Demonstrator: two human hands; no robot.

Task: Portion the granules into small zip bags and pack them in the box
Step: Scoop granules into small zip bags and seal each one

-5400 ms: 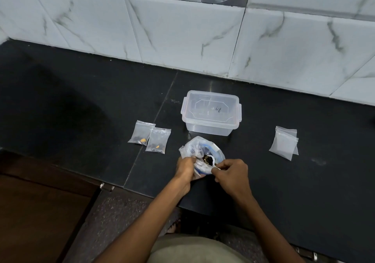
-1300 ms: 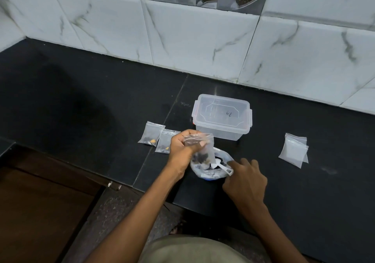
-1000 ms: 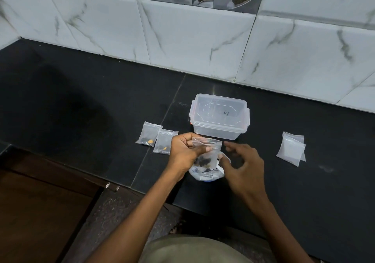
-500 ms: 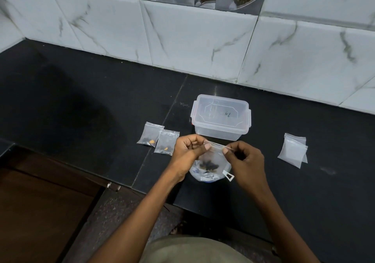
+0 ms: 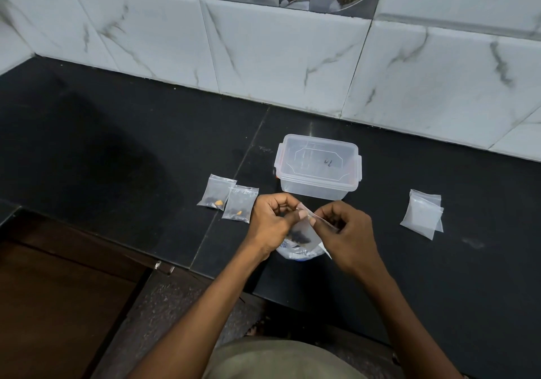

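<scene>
While dark granules (image 5: pixel 298 235) lie at the bottom of a small zip bag (image 5: pixel 304 230), its mouth uppermost and its seal running across, is pinched between left hand (image 5: pixel 270 222) and right hand (image 5: pixel 347 232), the lidded box (image 5: pixel 317 170) stands beyond them on black counter (image 5: pixel 117 144).
</scene>
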